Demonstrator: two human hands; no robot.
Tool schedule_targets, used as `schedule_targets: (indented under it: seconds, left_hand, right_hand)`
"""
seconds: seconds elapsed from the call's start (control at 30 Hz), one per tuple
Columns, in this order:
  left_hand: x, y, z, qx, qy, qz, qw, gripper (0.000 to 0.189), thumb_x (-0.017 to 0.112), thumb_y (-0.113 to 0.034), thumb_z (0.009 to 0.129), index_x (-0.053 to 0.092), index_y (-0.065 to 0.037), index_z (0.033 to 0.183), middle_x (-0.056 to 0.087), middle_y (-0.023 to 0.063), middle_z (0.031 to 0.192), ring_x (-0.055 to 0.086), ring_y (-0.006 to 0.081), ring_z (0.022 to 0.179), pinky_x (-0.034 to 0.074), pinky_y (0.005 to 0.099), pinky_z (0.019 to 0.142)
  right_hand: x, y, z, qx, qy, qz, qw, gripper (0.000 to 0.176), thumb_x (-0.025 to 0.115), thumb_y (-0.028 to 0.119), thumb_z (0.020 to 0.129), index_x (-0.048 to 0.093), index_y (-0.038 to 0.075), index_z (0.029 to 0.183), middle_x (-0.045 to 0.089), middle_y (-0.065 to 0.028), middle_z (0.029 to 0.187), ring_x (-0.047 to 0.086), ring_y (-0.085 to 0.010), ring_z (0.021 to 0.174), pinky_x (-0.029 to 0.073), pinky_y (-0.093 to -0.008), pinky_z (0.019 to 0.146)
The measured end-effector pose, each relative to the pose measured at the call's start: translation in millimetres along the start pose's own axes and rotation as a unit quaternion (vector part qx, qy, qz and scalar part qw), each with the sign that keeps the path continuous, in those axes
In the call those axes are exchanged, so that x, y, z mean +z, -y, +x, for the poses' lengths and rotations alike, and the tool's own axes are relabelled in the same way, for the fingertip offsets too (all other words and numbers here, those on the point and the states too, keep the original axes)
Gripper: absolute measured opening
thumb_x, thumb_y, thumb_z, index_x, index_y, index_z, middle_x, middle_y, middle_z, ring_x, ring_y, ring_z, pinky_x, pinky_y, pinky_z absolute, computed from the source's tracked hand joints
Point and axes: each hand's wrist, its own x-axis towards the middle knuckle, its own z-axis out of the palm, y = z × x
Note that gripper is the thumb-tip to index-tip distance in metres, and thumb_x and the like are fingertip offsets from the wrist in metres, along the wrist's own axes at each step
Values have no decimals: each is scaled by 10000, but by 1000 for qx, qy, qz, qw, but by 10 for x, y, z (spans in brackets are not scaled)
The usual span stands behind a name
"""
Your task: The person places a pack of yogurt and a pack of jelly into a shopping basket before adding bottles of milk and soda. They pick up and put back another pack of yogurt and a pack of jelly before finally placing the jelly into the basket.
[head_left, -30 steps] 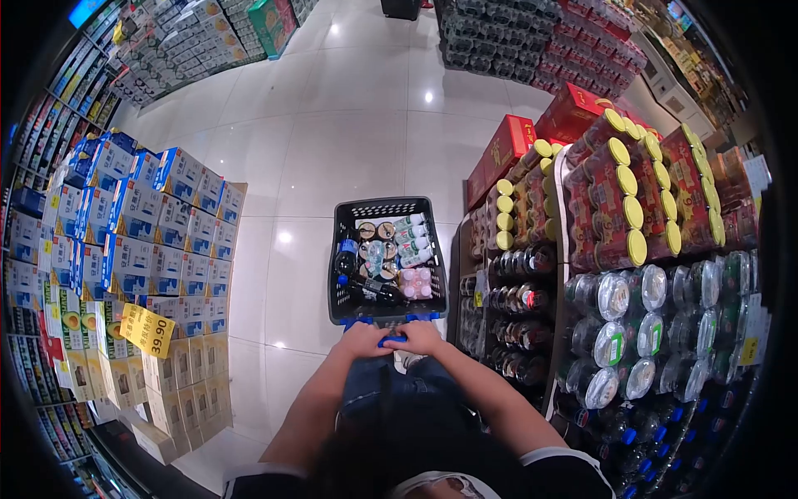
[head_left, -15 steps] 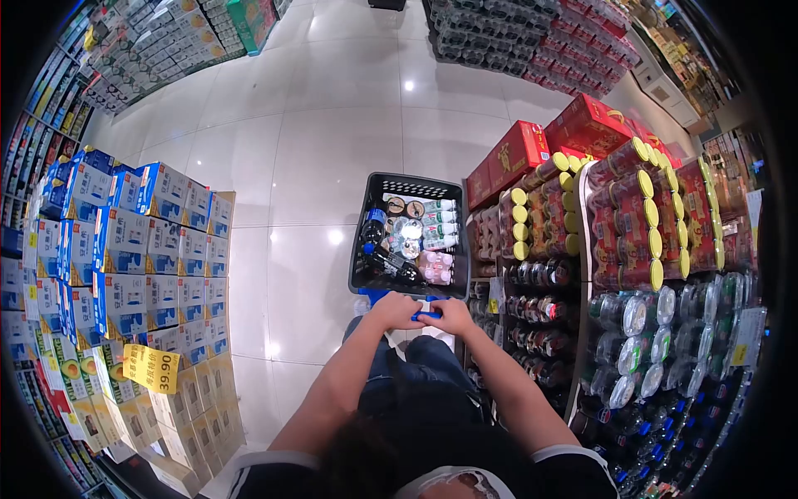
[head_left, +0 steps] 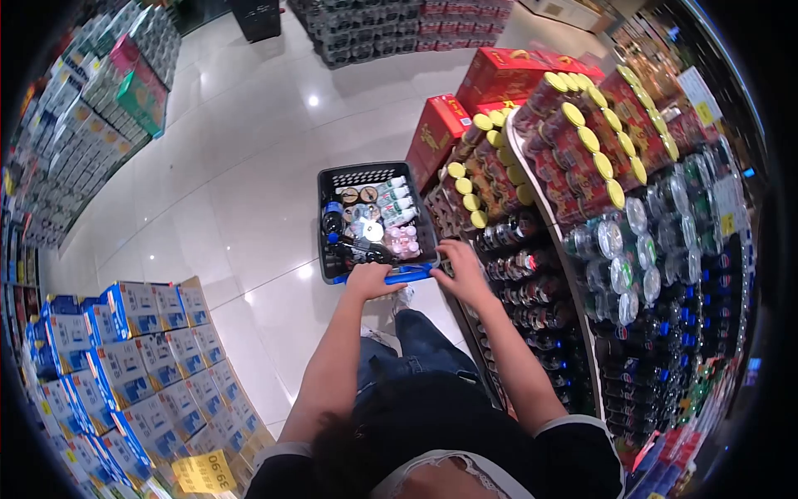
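A black shopping basket [head_left: 325, 195] stands out in front of me, loaded with bottles and packs. Along its near edge runs a blue handle [head_left: 409, 274], with the fingers of my left hand [head_left: 368, 281] wrapped round its left part. My right hand [head_left: 462, 273] is at the handle's right end, fingers apart and the thumb side close to the blue bar. Inside the basket lie white bottles with green labels [head_left: 396, 200], a pack of pink-capped bottles [head_left: 402, 242], dark bottles with blue caps [head_left: 332, 218] and two round brown-topped containers [head_left: 359, 195].
Close on my right, a shelf holds dark bottles [head_left: 636, 366], clear jars [head_left: 623, 262] and yellow-lidded containers [head_left: 594, 154]. Red gift boxes [head_left: 440, 137] stand at its far end. Blue-and-white cartons [head_left: 158, 358] are stacked at left. Shiny tiled floor [head_left: 249, 166] stretches ahead.
My view has swung to the right and the basket has moved on past the carton stack. My right hand has loosened from the handle and shifted to its right end; the left still grips.
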Motion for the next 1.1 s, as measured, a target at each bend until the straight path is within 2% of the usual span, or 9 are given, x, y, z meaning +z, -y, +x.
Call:
schedule_targets:
  seconds: [0.1,0.27,0.4,0.5,0.6,0.87,0.93,1.0,1.1]
  left_hand:
    - [-114,23,106,-10,22,-2,1000,566,557,-687,650,618,-129,719,616,96,638,610,286,623,469,401,575]
    - [-184,88,228,2,29,6,1000,538,561,-658,663,618,-125,710,610,90,619,605,286,590,471,392,556]
    - [-235,154,332,16,52,-8,999,515,582,-632,663,621,-121,710,598,94,596,604,288,589,472,388,554]
    - [-300,151,377,12,58,-21,998,508,599,-618,657,615,-112,694,596,94,594,605,289,590,474,382,555]
    - [-300,149,375,12,61,-33,998,503,605,-604,660,610,-102,682,598,96,594,605,290,590,475,380,556]
    - [-290,137,358,9,92,-23,995,530,585,-613,679,631,-91,759,612,140,646,610,311,640,482,391,599]
    - [-273,146,369,14,84,-20,996,535,584,-614,683,629,-88,767,615,146,662,611,314,653,481,395,604]
    - [-271,162,361,24,49,-48,997,488,589,-580,694,602,-93,728,604,137,650,598,328,645,467,419,596]
    - [-248,170,375,8,71,-39,997,509,577,-596,696,607,-90,745,600,148,645,596,337,646,466,426,599]
  right_hand:
    - [-1063,-41,154,26,-156,-110,981,417,690,129,667,521,22,1033,510,-161,1118,465,-330,1057,357,-404,922]
    - [-2381,-541,418,58,-341,-271,898,383,654,152,752,507,18,1080,536,-147,1092,481,-319,1028,362,-384,910]
    - [-2714,-1167,717,104,-300,-308,897,548,689,300,730,470,21,1148,537,-142,1109,486,-320,1045,382,-386,907]
    - [-2676,-1500,881,235,-152,-351,893,767,682,529,657,410,68,1206,546,-166,1096,508,-324,1047,443,-437,825]
    - [-2815,-1655,970,321,-75,-320,888,760,680,531,664,396,87,1212,546,-179,1089,547,-345,991,456,-458,788]
    - [-2784,-1644,949,309,-112,-313,891,707,640,536,702,417,76,1190,562,-165,1094,552,-357,994,454,-447,784]
    - [-2783,-1594,927,299,-112,-312,895,640,635,490,729,432,76,1173,565,-150,1085,553,-351,983,458,-439,767]
    - [-2754,-1594,884,222,-138,-312,913,580,643,422,747,434,77,1164,571,-143,1054,552,-348,968,458,-427,754]
    - [-2648,-1327,871,173,-152,-366,902,570,678,261,696,442,91,1187,531,-108,1094,510,-315,1007,450,-402,790]
